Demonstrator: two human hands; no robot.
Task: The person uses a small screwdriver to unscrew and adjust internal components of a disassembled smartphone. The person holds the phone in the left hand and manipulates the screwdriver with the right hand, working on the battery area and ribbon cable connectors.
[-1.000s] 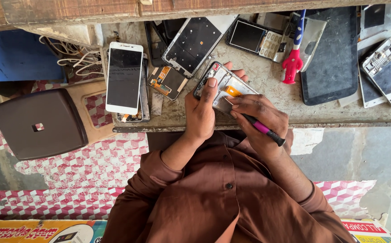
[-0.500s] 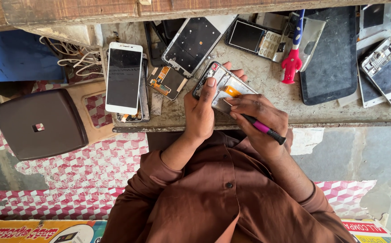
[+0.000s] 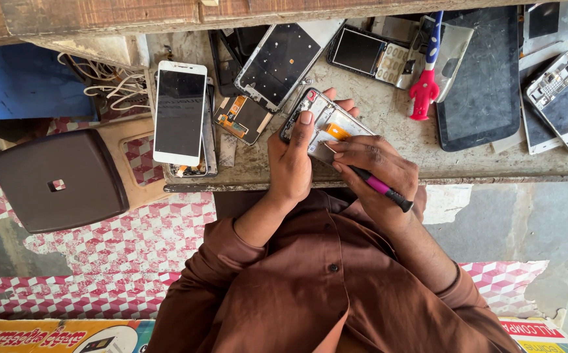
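My left hand (image 3: 295, 160) grips an opened phone (image 3: 326, 122) with its back off, showing a silver frame and an orange part inside; the thumb lies along its left edge. My right hand (image 3: 374, 167) holds a pink and black screwdriver (image 3: 383, 189), its tip hidden under my fingers against the phone's lower edge. Both hands hover over the front of a worn grey workbench (image 3: 388, 117). My brown sleeves fill the lower middle.
A white phone with a dark screen (image 3: 179, 111) lies at the bench's left. Phone frames, a dark display panel (image 3: 284, 59), a small keypad phone (image 3: 372, 55), a black tablet (image 3: 486, 78) and a red-footed toothbrush (image 3: 425, 85) crowd the bench. A brown stool (image 3: 58, 180) stands left on checked floor.
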